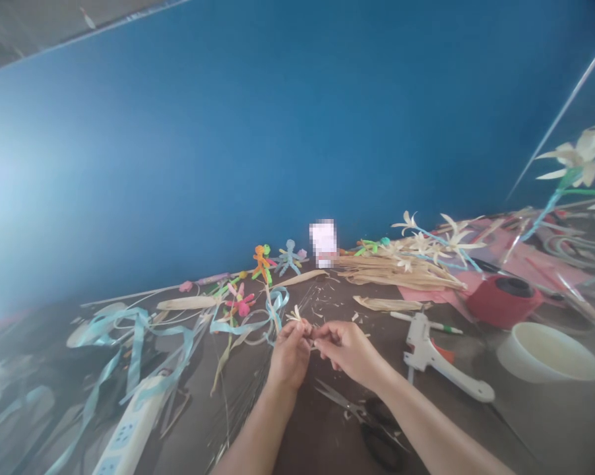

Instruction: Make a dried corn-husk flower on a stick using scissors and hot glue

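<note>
Between the fingertips of my left hand [291,353] is a small pale flower [296,315], its narrow petals spreading upward. My right hand [345,346] meets it from the right, thumb and index finger pinched together at the flower's lower end; what exactly the right fingers grip is hidden. Below my hands a pair of scissors [349,404] with black handles lies on the dark table, blades toward the upper left. Scraps of pale husk are scattered just beyond my fingers.
To the right lie a white glue gun [433,359], a red tape dispenser [502,300] and a white bowl [547,353]. Dried husks [401,272] and finished flowers [421,244] are behind. Light-blue ribbon [139,336] and a power strip [129,425] occupy the left. A blue wall [297,119] closes the back.
</note>
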Action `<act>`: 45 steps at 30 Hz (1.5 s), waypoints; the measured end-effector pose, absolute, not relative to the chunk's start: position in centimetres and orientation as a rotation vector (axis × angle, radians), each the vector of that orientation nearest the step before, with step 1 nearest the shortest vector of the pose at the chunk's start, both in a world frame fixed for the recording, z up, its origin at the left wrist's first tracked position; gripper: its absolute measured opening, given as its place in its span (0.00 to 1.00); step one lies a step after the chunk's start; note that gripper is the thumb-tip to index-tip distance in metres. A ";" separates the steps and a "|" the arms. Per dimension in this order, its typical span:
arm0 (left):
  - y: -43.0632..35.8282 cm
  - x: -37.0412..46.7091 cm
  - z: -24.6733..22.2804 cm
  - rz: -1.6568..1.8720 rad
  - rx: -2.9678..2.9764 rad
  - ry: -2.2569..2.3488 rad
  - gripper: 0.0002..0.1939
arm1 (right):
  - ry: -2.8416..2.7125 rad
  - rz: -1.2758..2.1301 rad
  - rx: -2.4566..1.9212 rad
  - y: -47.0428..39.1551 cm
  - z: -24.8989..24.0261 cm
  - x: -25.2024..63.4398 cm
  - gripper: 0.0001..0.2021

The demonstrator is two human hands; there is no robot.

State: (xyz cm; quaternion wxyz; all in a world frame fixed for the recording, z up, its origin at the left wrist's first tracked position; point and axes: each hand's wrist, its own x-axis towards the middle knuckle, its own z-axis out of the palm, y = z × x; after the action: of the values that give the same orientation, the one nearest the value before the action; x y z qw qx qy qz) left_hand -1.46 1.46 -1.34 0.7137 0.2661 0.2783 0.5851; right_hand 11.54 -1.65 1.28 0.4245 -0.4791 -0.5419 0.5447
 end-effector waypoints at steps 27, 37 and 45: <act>0.7 -1.3 -1.1 1.273 0.919 0.829 0.02 | -1.212 1.255 -1.181 -1.3 1.5 11.7 0.06; 1.0 -1.4 0.4 1.314 1.181 0.923 0.02 | -1.308 1.115 -1.229 -1.6 2.5 12.1 0.06; 0.9 -1.1 0.1 1.350 1.110 0.920 0.04 | -1.508 0.919 -1.367 -1.9 2.7 12.1 0.06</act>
State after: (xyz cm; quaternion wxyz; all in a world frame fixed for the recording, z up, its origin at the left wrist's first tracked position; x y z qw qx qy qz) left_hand -1.09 0.88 0.05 0.5508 0.4690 0.3887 0.5706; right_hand 12.05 -1.85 2.74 0.4390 -0.5501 -0.6067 0.3696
